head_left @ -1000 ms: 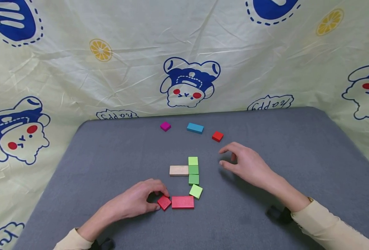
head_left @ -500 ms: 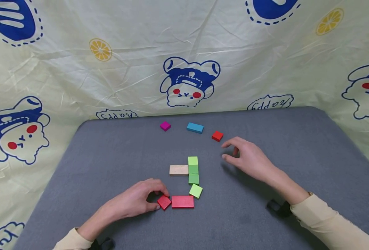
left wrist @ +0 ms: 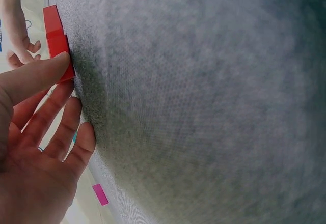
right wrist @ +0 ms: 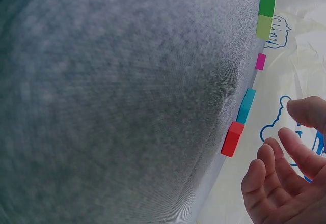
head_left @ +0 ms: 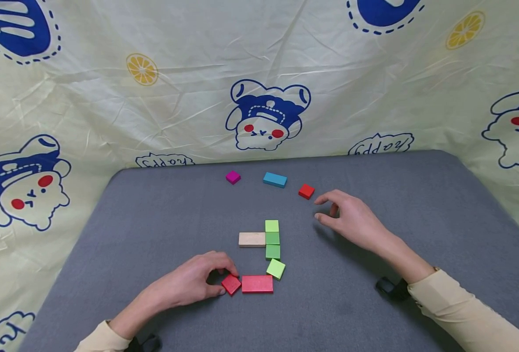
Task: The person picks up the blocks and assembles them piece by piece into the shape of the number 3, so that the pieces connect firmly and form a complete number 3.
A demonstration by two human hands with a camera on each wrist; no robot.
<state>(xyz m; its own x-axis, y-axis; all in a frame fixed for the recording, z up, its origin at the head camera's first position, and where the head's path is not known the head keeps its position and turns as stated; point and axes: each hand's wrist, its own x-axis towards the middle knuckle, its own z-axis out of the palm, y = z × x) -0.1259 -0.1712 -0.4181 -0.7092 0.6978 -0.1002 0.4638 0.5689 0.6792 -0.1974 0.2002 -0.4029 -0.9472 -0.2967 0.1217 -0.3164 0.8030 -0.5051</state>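
The pinched block — plain red (square-topped) — sits askew.

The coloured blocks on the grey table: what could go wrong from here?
The left hand pinches the small red block right beside the long red block; a slip could shift that one, and perhaps the skewed light green block by its corner. The right hand, fingertips near the far red block, might knock it toward the blue block.

Left hand pinching red block, right hand hovering
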